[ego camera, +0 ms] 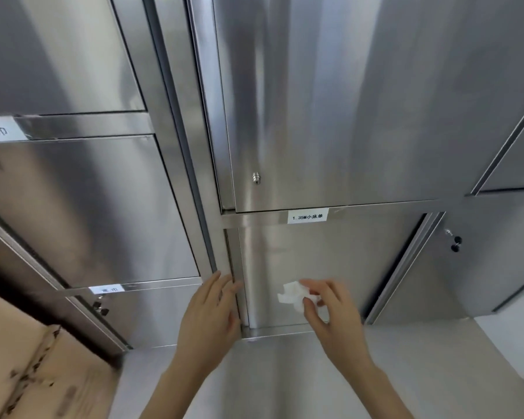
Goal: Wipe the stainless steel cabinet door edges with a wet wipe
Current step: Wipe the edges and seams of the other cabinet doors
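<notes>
A lower stainless steel cabinet door point(321, 261) fills the middle of the head view, below a white label strip point(306, 217). My left hand point(208, 316) lies with straight fingers against the door's left vertical edge point(235, 267). To the right, my right hand point(330, 313) pinches a crumpled white wet wipe point(292, 293) in front of the door's lower face, a little right of that edge. The door's bottom edge point(279, 330) runs just under both hands.
An upper door with a small lock knob point(256, 178) stands above. More steel doors lie to the left and right, one with a keyed lock point(456, 243). Cardboard boxes point(37, 373) sit at the lower left. The pale floor point(285, 382) lies below.
</notes>
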### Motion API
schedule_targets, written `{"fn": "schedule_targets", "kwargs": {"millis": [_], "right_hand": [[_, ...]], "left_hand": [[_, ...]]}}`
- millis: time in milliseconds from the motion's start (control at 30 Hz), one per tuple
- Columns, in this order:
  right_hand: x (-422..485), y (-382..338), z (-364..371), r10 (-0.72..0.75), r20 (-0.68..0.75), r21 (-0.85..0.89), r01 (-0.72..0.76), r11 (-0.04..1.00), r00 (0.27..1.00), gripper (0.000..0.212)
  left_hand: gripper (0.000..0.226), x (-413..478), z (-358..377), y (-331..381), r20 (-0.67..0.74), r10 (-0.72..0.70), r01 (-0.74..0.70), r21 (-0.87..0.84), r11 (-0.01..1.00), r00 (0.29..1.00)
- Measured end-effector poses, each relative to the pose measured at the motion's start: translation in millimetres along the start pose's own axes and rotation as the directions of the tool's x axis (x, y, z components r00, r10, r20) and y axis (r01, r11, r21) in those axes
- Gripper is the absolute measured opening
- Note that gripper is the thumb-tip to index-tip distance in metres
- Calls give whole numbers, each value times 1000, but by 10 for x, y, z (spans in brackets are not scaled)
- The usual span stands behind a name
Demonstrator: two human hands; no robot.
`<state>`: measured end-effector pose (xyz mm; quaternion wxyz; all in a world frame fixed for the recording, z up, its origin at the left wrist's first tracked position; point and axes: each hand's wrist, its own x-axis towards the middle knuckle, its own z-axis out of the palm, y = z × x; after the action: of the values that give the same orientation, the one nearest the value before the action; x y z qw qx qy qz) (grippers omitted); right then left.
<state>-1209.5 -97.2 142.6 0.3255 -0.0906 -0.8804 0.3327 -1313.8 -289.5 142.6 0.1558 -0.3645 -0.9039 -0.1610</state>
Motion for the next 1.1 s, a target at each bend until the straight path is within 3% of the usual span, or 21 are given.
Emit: {"fn": "schedule_targets", "kwargs": {"millis": [333,567,767,1100], "right_hand": [[568,70,814,-87,-62,-66,83,994,994,22],[846,179,831,-71,-111,-124,58,991,991,13],[1127,437,112,-82,-258,-188,33,982,963,11],[1230,1535,-1746,-146,-348,-318,31,948,926,9]], "left_hand": [[62,452,262,-735,147,71,-83,80,993,987],[60,1003,263,-809,93,240,-244,33,969,966],[44,1691,168,-218,-34,390,-390,5,921,920],[51,2515,555,1758,-115,513,-519,-34,854,851]]}}
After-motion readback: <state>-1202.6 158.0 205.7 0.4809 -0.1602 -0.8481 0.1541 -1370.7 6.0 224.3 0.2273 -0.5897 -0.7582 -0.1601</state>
